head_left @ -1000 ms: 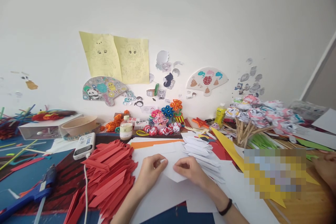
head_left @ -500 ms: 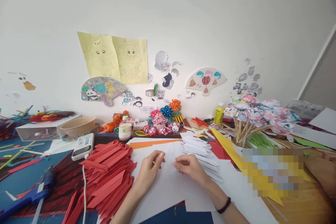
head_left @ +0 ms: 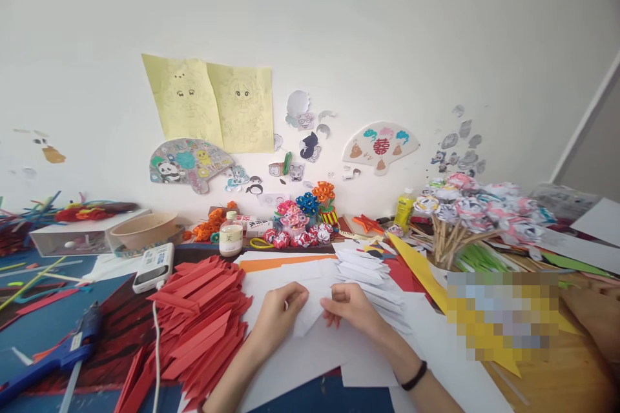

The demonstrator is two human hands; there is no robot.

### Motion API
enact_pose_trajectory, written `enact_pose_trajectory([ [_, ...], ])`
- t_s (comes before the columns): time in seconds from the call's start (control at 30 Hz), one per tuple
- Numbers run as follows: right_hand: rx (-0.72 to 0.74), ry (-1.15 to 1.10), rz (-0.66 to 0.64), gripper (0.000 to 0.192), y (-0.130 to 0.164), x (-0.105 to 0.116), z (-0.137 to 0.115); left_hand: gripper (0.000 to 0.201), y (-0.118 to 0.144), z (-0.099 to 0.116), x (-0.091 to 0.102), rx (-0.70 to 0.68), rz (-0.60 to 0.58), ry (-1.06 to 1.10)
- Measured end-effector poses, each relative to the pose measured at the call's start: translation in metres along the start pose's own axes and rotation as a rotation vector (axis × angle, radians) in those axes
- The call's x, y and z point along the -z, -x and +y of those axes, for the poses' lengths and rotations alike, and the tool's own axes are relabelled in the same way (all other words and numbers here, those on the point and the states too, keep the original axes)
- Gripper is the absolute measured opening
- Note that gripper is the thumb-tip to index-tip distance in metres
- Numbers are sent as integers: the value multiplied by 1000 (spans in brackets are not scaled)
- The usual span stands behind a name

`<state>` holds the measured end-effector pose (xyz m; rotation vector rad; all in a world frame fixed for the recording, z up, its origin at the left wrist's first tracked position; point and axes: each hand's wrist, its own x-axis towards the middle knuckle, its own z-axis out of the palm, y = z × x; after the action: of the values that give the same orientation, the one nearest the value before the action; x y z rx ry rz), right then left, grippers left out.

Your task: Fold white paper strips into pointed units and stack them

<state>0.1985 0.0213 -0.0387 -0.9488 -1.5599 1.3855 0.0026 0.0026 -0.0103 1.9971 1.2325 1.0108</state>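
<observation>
A small white piece of paper [head_left: 310, 315] is pinched between my two hands, above larger white sheets [head_left: 295, 361]. My left hand [head_left: 281, 311] has thumb and fingers closed at its left side. On the other side my right hand [head_left: 352, 311] grips it with the fingertips; a black band circles that wrist. To the left lies a heap of folded red paper strips [head_left: 203, 322]. Just beyond my right hand is a pile of folded white paper pieces [head_left: 363, 268]. The paper's exact folds are hard to make out against the white sheets.
A blue glue gun [head_left: 72, 352] and a white device [head_left: 154, 268] with a cable lie left. A bottle [head_left: 231, 234] stands behind the red heap. Paper flowers on sticks [head_left: 465, 213] and yellow paper [head_left: 421, 271] occupy the right. Another person's hand [head_left: 598, 316] shows at the right edge.
The white paper between my hands now shows more plainly, tilted toward the camera. My left hand has moved slightly right, and my right hand's lower fingers have spread a little.
</observation>
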Motion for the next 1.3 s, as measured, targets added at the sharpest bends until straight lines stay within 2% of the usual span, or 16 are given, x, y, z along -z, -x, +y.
enact_pose_trajectory([
  [0.17, -81, -58, 41, 44, 1, 1, -2, 26, 0, -5, 0, 42, -11, -14],
  [0.27, -27, 49, 18, 40, 1, 2, 1, 21, -1, -9, -1, 50, -26, -50],
  [0.4, 101, 262, 75, 27, 0, 5, 7, 18, -1, -9, -2, 31, -87, -93],
  [0.57, 50, 298, 131, 17, 0, 7, 11, 22, -2, -12, 1, 59, -138, -36],
  [0.67, 45, 312, 142, 16, 0, 7, 11, 19, -2, -16, 4, 92, -125, -34],
  [0.93, 103, 424, 88, 16, 3, 7, 5, 14, -1, -15, 3, 69, -72, -107],
  [1.17, 84, 588, 171, 10, 8, 2, -3, 16, 0, -18, 0, 11, -93, -200],
  [1.3, 95, 612, 148, 9, 8, 4, -5, 16, 1, -19, 0, 2, -68, -251],
])
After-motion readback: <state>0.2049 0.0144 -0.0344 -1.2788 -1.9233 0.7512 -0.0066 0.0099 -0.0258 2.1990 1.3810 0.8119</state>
